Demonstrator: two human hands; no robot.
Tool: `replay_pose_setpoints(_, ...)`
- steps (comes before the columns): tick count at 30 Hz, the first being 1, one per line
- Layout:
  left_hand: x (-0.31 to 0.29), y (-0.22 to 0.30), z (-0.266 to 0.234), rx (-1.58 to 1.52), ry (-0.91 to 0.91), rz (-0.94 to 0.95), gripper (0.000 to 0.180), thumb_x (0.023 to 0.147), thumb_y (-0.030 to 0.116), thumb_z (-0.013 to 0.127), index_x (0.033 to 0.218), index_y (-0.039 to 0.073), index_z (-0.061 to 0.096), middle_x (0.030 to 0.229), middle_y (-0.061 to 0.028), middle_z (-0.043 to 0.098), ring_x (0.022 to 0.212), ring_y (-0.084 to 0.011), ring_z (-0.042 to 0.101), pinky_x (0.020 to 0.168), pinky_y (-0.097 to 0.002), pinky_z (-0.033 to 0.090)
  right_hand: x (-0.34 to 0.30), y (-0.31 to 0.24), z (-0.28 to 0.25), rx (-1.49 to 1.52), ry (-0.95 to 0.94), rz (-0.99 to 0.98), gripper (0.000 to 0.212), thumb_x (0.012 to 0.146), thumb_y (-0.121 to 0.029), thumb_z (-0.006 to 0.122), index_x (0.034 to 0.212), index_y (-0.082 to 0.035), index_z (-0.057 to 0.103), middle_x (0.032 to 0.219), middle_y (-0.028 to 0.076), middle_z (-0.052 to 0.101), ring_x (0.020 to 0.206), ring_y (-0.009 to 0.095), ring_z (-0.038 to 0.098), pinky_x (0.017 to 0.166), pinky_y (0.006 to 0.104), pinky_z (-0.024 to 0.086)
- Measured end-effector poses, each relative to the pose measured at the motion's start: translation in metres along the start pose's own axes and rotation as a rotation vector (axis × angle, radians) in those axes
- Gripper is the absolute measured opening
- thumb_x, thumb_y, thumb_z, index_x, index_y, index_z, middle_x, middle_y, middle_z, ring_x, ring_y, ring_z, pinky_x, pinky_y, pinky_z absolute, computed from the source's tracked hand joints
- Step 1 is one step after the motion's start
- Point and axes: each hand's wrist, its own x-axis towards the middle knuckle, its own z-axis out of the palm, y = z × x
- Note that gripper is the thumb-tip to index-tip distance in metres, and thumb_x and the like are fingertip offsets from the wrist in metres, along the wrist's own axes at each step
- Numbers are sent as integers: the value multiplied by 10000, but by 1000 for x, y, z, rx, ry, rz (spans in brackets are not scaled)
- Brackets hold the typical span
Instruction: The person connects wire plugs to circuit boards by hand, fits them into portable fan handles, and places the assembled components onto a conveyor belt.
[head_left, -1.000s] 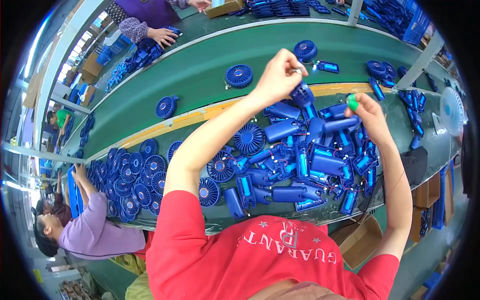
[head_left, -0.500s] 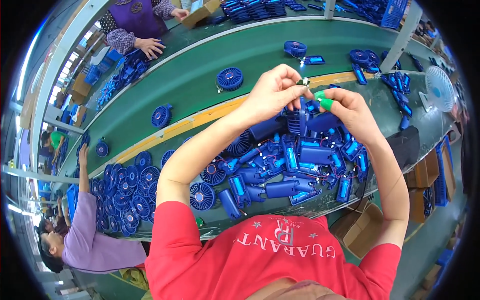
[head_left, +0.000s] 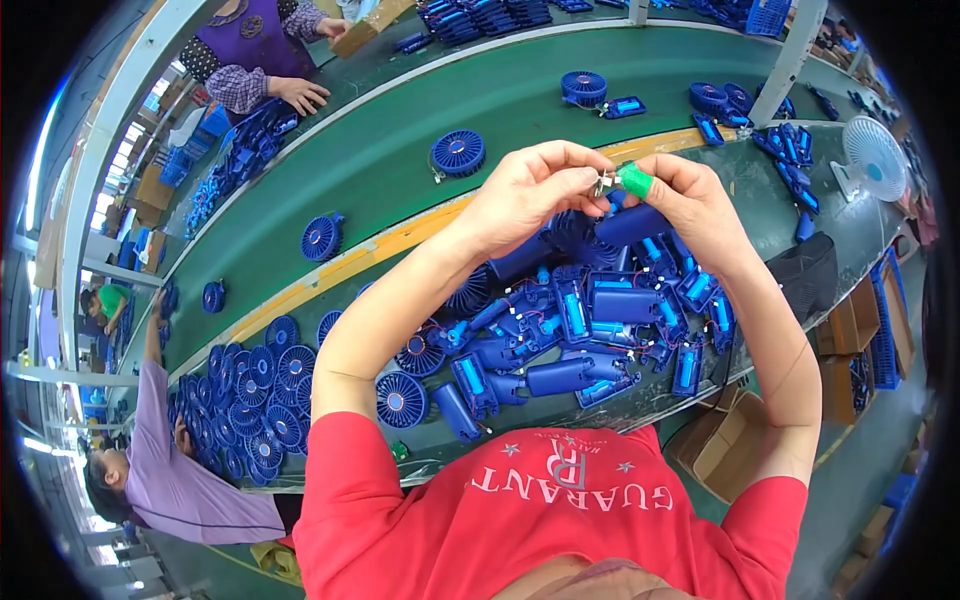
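Observation:
Both my hands meet above the pile of parts, fingertips almost touching. My left hand (head_left: 535,200) is closed, pinching a small circuit board (head_left: 602,185) with a pale connector between thumb and forefinger. Facing it is my right hand (head_left: 695,210), also closed, with green wraps (head_left: 634,180) on its fingertips. It pinches a tiny white plug (head_left: 616,181) against the board; whether the plug is seated I cannot tell. Just below hang a blue handle casing (head_left: 630,226) and a blue fan head (head_left: 575,235), partly hidden by my fingers.
Blue casings with batteries and wires (head_left: 560,345) heap below my hands; round fan heads (head_left: 265,390) pile at left. Beyond a yellow strip, a green conveyor belt (head_left: 380,190) carries fans. A white fan (head_left: 874,158) stands right. Co-workers are at far left and across the belt.
My fingertips have drawn closer together, bringing the plug up to the board. On the belt, the leftmost fan has shifted slightly right. The purple-sleeved co-worker's arm has moved.

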Motion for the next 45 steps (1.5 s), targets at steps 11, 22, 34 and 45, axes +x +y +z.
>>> replay_pose_setpoints(11,11,-16,-10,5,8,33,250,1193,102,821,1414,-3,770,1303,-141,844,1159,-249,858,1025,-414,708,10,3,-2,87,-50,53,319,1215,-343,801,1248,-31,856,1077,-3,836,1000,73,725,942,267,577)
replay_pose_setpoints(22,25,-33,-18,-117,18,102,238,1179,72,825,1400,7,767,1349,-144,830,1161,-265,853,1037,-432,712,28,20,-5,368,-82,117,300,1213,-307,798,1255,-13,841,1094,51,866,1013,121,789,972,300,609)
replay_pose_setpoints(34,37,-36,-32,-74,24,104,262,1168,71,841,1406,-1,758,1339,-149,827,1127,-259,855,1013,-417,712,48,18,-13,26,-53,-8,277,1190,-297,842,1181,-20,848,1084,31,854,1013,94,767,959,287,604)
replay_pose_setpoints(45,82,-31,-79,168,69,97,249,1175,117,846,1380,14,749,1261,-121,837,1042,-210,827,981,-368,682,128,33,-38,-10,-223,140,231,1185,-294,818,1141,-76,877,989,-10,867,863,57,730,799,261,556)
